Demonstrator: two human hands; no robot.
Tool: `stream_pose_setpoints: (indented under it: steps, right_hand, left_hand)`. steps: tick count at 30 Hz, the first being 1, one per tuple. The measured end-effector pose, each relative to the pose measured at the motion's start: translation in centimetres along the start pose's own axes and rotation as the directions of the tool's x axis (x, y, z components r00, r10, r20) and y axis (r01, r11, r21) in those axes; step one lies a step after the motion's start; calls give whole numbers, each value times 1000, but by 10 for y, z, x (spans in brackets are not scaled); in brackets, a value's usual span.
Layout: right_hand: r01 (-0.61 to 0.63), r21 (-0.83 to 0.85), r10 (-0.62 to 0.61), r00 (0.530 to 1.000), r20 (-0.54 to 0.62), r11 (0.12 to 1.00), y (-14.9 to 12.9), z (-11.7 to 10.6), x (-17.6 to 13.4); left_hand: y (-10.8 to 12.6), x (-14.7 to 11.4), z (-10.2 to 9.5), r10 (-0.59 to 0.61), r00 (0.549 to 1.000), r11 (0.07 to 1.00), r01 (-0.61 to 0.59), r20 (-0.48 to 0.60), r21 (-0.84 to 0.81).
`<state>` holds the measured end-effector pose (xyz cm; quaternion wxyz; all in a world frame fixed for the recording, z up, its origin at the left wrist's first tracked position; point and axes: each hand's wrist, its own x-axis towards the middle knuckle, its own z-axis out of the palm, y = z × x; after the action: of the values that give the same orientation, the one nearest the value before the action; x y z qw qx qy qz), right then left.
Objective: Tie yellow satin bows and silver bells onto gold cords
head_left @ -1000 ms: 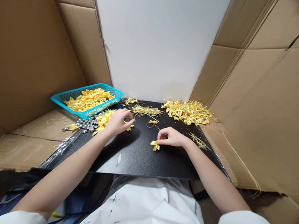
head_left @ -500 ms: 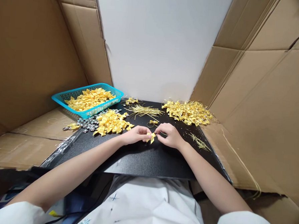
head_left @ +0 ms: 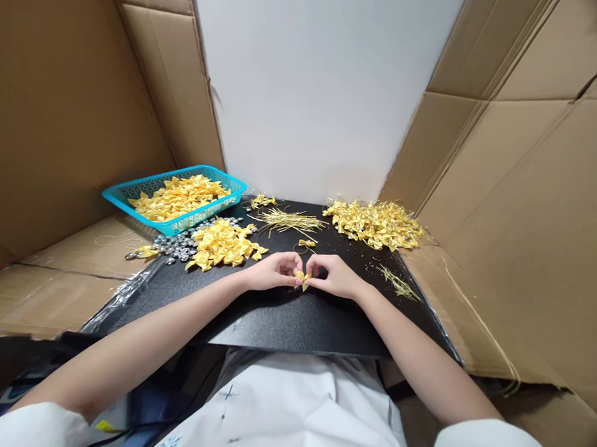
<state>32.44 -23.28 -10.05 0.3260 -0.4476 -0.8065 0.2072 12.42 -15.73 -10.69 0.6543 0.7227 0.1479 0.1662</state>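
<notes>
Between my two hands, low over the black table (head_left: pixel 283 323), is a small yellow ribbon bow (head_left: pixel 302 279). My left hand (head_left: pixel 277 271) pinches its left side between thumb and fingers. On the bow's right side, my right hand (head_left: pixel 332 276) is closed in a pinch, thumb and fingertips touching it. My fingers cover much of the bow, and any cord on it cannot be made out. Just beyond my fingers lies another yellow bow (head_left: pixel 306 243) with a thin gold cord loop.
A teal basket (head_left: pixel 124 204) of yellow bows stands back left. Nearer are a bow pile (head_left: pixel 224 245) and silvery bells or beads (head_left: pixel 177 247). Gold cords (head_left: pixel 288 221) lie at the back, corded bows (head_left: pixel 376 224) back right, short cords (head_left: pixel 399 283) right. Cardboard walls (head_left: pixel 520 195) flank the table.
My right hand has moved slightly left and down, its fingertips now meeting the bow. The left hand has stayed almost in place, and the bow is more covered.
</notes>
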Motion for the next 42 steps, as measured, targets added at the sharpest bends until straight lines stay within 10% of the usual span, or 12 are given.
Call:
stream_pose_setpoints:
  steps: [28, 42]
  right_hand:
    - [-3, -185, 21, 995, 95, 983, -5, 7, 1]
    - [-40, -71, 46, 994, 98, 997, 0, 9, 1]
  left_hand:
    - [1, -2, 3, 96, 995, 951, -104, 39, 292]
    - [6, -7, 0, 268, 954, 572, -270, 134, 775]
